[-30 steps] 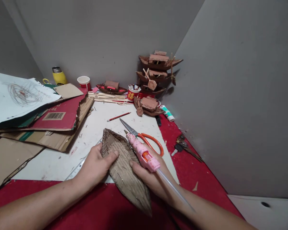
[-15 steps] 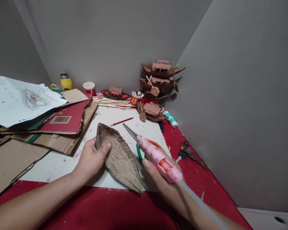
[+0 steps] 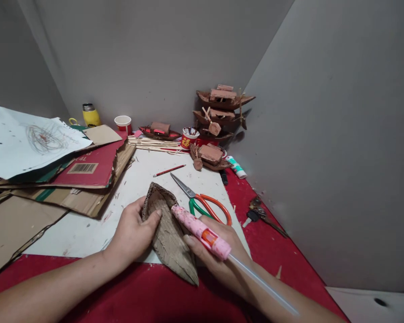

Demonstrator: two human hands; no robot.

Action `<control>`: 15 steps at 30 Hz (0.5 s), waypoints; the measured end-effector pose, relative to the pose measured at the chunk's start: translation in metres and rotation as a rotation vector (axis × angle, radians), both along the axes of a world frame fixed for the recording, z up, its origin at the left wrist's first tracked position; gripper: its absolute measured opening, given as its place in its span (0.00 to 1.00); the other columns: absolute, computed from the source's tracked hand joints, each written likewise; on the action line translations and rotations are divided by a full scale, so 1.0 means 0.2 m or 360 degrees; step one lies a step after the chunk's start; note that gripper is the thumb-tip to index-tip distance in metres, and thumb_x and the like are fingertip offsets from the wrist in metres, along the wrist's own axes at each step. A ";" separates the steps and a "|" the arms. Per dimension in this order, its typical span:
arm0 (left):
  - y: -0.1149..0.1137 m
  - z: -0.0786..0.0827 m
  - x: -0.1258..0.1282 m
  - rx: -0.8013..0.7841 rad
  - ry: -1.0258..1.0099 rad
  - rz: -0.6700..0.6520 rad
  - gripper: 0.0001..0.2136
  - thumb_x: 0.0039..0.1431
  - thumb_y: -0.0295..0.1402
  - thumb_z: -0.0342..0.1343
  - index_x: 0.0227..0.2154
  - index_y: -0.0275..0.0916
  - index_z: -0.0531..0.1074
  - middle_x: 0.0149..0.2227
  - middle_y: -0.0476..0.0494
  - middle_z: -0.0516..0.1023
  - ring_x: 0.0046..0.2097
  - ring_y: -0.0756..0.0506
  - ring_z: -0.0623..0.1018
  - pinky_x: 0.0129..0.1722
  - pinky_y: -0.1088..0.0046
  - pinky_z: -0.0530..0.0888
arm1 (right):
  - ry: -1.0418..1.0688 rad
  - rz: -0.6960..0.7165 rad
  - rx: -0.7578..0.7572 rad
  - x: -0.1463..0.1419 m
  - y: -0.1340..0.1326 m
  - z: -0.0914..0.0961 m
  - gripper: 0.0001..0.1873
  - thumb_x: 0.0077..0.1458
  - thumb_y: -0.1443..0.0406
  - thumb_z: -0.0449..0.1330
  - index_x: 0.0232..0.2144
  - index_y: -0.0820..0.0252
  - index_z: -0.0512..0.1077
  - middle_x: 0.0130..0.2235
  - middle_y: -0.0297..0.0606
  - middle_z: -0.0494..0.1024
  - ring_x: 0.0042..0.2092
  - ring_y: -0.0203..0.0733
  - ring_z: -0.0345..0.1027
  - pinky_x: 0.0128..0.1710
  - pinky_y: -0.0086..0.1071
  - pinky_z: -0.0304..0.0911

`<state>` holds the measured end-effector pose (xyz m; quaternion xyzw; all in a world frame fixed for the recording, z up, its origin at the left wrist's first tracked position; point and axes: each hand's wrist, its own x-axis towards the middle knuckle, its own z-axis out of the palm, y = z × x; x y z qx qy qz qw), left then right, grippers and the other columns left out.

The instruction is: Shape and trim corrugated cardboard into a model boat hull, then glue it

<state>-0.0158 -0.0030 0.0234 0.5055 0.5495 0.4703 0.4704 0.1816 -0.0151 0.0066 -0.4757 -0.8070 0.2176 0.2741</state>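
Observation:
My left hand (image 3: 134, 226) is closed around the left side of a cardboard boat hull (image 3: 171, 237), its thumb pressed on the inside. The hull is leaf-shaped, with a raised corrugated rim, and tilts toward me. In my right hand (image 3: 218, 244) is a pink hot glue gun (image 3: 202, 231), a clear glue stick trailing from its rear. Its front end is at the hull's upper right rim; whether the nozzle touches is hidden. Scissors (image 3: 202, 199) with one orange and one green handle lie just beyond the gun on a white sheet (image 3: 141, 168).
Stacked cardboard (image 3: 87, 179) lies at left under a scribbled paper (image 3: 37, 139). Several brown model boats (image 3: 210, 154) stand at the back right. Behind the white sheet are thin sticks (image 3: 155, 143), a pencil (image 3: 169, 170) and paper cups (image 3: 123, 123). Keys (image 3: 252, 216) lie near the right wall.
The glue gun has moved left and down, from in front of the scissors to the hull's rim. The hull has tilted slightly and shifted, and the scissors' handles now show.

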 end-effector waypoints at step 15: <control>0.02 0.02 -0.02 0.0007 0.0021 0.0074 0.07 0.51 0.33 0.56 0.32 0.35 0.72 0.31 0.45 0.78 0.35 0.45 0.76 0.33 0.74 0.71 | 0.0023 -0.0030 -0.0050 0.01 0.00 0.00 0.10 0.56 0.57 0.56 0.37 0.55 0.73 0.28 0.36 0.74 0.27 0.39 0.68 0.25 0.30 0.61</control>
